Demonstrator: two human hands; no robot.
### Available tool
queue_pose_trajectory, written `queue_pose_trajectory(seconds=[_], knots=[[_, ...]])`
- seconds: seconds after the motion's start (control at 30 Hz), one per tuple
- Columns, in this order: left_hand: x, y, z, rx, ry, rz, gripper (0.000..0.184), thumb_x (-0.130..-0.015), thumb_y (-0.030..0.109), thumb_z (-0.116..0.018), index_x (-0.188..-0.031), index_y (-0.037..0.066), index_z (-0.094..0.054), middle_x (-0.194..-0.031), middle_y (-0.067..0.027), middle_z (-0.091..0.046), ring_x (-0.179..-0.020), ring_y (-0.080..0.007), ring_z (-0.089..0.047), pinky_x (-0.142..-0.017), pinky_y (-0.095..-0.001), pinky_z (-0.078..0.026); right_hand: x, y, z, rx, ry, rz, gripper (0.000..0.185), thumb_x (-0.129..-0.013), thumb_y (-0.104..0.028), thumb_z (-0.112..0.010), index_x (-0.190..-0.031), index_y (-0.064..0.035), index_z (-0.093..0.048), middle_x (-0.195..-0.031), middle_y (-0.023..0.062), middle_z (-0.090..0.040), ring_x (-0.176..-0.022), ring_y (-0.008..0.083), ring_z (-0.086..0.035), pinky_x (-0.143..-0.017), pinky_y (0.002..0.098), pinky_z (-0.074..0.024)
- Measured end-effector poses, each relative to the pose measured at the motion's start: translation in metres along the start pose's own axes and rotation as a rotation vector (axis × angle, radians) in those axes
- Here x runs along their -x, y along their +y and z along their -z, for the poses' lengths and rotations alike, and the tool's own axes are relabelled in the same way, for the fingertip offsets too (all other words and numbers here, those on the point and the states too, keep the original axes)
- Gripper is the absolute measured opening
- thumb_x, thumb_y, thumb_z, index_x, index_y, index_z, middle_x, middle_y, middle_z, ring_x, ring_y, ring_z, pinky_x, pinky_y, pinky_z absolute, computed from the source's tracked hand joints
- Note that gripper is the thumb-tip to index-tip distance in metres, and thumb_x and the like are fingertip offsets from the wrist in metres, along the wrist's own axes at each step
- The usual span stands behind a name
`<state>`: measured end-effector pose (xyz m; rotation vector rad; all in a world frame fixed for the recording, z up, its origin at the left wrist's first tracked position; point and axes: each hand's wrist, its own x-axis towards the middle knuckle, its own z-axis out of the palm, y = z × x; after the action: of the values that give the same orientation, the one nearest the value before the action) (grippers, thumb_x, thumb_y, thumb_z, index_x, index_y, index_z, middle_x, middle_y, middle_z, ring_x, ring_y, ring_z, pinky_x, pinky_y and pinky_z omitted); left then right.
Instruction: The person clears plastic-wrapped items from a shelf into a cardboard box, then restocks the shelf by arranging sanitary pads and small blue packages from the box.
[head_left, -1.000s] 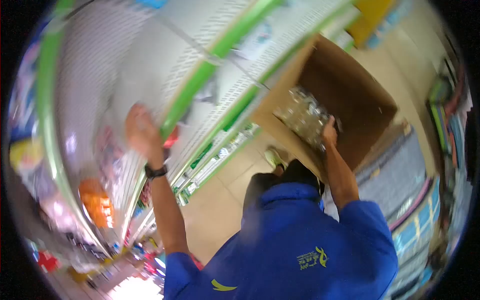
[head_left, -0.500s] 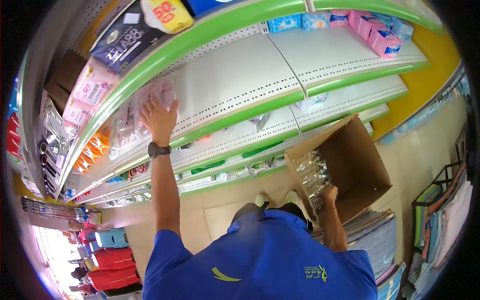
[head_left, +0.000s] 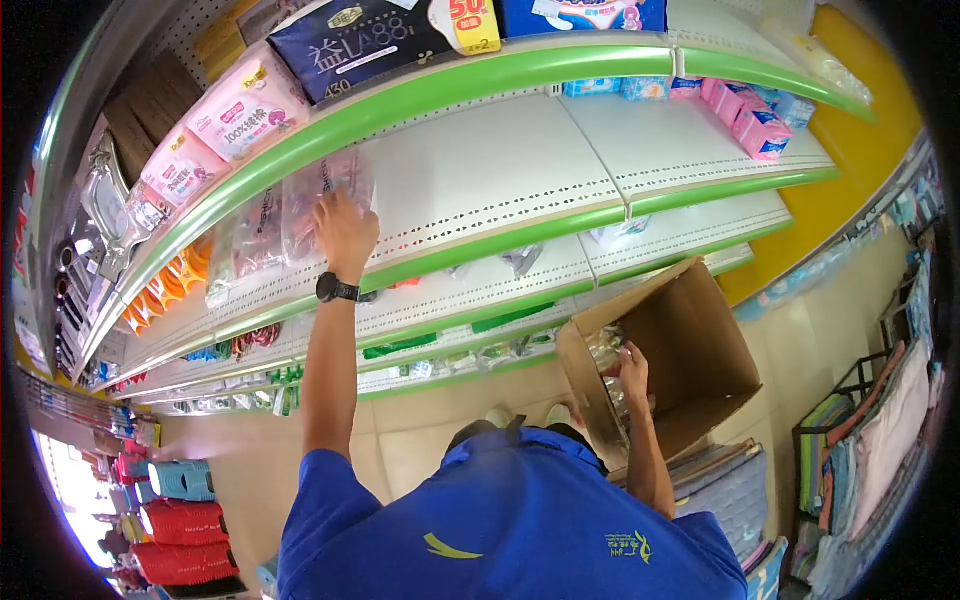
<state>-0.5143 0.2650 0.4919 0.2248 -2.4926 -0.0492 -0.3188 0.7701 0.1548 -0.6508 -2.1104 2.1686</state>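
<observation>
My left hand (head_left: 346, 236), with a dark watch (head_left: 336, 288) on its wrist, lies with fingers apart on a clear plastic package (head_left: 318, 205). That package rests on a white shelf (head_left: 470, 165) with a green front edge, beside another clear package (head_left: 250, 240) with dark lettering. Low on the right, my right hand (head_left: 630, 372) reaches into an open cardboard box (head_left: 715, 345). Its fingers are closed on a shiny clear plastic package (head_left: 606, 348) at the box's left side; the package's contents cannot be made out.
Above my left hand, pink packs (head_left: 250, 105) and a dark pack (head_left: 375, 50) stand on the upper shelf. Small pink boxes (head_left: 760, 130) sit at the shelf's right end. Folded textiles (head_left: 725, 490) lie below the cardboard box. Red suitcases (head_left: 185, 525) stand at lower left.
The view has shifted, showing more of the upper shelf. My right hand has moved up along the box's left side, over the clear packages. My left hand remains on the shelf package.
</observation>
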Motion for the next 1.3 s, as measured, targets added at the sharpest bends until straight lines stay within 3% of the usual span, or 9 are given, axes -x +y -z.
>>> queue_pose_trajectory(seconds=[0.1,0.3,0.43,0.67,0.8,0.9,1.0,1.1,1.3], knots=[[0.006,-0.006,0.009,0.033,-0.039,-0.182,0.047,-0.076,0.014,-0.067,-0.122,0.003,-0.062,-0.140,-0.0238,-0.051,-0.132,-0.0409,-0.047,-0.104,-0.0561,-0.042,0.032,-0.105,-0.038,-0.052,-0.018,0.023,0.066,-0.108,-0.045,-0.045,-0.141,0.0117,-0.050,-0.069,0.0086,-0.064,-0.066,0.0221,-0.069,-0.063,0.0350,-0.0562],[0.006,-0.028,0.020,0.071,-0.056,-0.389,0.031,-0.080,0.005,-0.063,-0.110,0.006,-0.072,-0.140,-0.0157,-0.057,-0.135,-0.0359,-0.048,-0.111,-0.0546,-0.037,0.063,-0.177,-0.052,-0.214,0.037,0.003,0.085,-0.106,-0.062,-0.030,-0.121,0.0139,-0.064,-0.052,0.0056,-0.052,-0.061,0.0221,-0.067,-0.066,0.0358,-0.0549],[-0.003,-0.027,0.026,0.136,0.227,-0.417,0.017,-0.087,0.004,-0.062,-0.100,0.006,-0.073,-0.123,-0.0130,-0.068,-0.125,-0.0344,-0.057,-0.106,-0.0518,-0.041,0.071,-0.190,-0.054,-0.077,-0.034,0.056,0.074,-0.109,-0.051,-0.033,-0.122,0.0164,-0.061,-0.051,0.0051,-0.051,-0.058,0.0218,-0.066,-0.066,0.0353,-0.0543],[0.005,0.018,0.048,0.570,0.496,-0.220,0.013,-0.092,0.001,-0.060,-0.100,0.005,-0.070,-0.111,-0.0119,-0.072,-0.112,-0.0340,-0.066,-0.096,-0.0458,-0.048,0.088,-0.239,-0.114,-0.135,-0.228,0.109,0.051,-0.109,-0.027,-0.047,-0.142,0.0128,-0.045,-0.092,0.0183,-0.072,-0.083,0.0277,-0.074,-0.081,0.0378,-0.0576],[0.025,0.049,0.060,0.585,0.491,-0.381,0.017,-0.090,-0.001,-0.063,-0.104,0.004,-0.070,-0.111,-0.0122,-0.072,-0.113,-0.0333,-0.066,-0.094,-0.0446,-0.049,0.086,-0.282,-0.163,-0.234,-0.531,0.126,0.066,-0.108,-0.036,-0.051,-0.151,0.0101,-0.031,-0.121,0.0295,-0.066,-0.112,0.0327,-0.068,-0.093,0.0413,-0.0561],[0.044,0.074,0.063,0.562,0.484,-0.502,0.018,-0.085,0.001,-0.067,-0.102,0.006,-0.071,-0.110,-0.0096,-0.072,-0.111,-0.0309,-0.066,-0.096,-0.0459,-0.049,0.076,-0.312,-0.202,-0.375,-0.624,0.005,0.072,-0.109,-0.043,-0.044,-0.154,0.0089,-0.025,-0.139,0.0284,-0.055,-0.126,0.0351,-0.060,-0.097,0.0440,-0.0529],[0.063,0.094,0.072,0.564,0.463,-0.628,0.019,-0.081,0.002,-0.069,-0.100,0.007,-0.073,-0.109,-0.0081,-0.072,-0.110,-0.0296,-0.066,-0.099,-0.0483,-0.049,0.065,-0.337,-0.228,-0.636,-0.677,-0.193,0.082,-0.102,-0.054,-0.055,-0.150,0.0089,-0.031,-0.137,0.0275,-0.056,-0.122,0.0330,-0.062,-0.094,0.0416,-0.0549],[0.084,0.109,0.081,0.624,0.397,-0.740,0.023,-0.077,0.004,-0.071,-0.099,0.008,-0.074,-0.109,-0.0071,-0.072,-0.111,-0.0275,-0.066,-0.101,-0.0506,-0.048,0.070,-0.367,-0.234,-0.763,-0.644,-0.271,0.068,-0.102,-0.048,-0.059,-0.140,0.0068,-0.046,-0.125,0.0211,-0.064,-0.114,0.0273,-0.065,-0.090,0.0390,-0.0551],[0.124,0.128,0.096,0.700,0.202,-0.928,0.030,-0.076,0.004,-0.069,-0.105,0.010,-0.076,-0.117,-0.0073,-0.071,-0.111,-0.0258,-0.067,-0.103,-0.0525,-0.048,0.036,-0.331,-0.210,-0.570,-0.712,-0.127,0.034,-0.094,-0.020,-0.073,-0.122,-0.0025,-0.063,-0.109,0.0106,-0.071,-0.096,0.0185,-0.070,-0.078,0.0335,-0.0586]])
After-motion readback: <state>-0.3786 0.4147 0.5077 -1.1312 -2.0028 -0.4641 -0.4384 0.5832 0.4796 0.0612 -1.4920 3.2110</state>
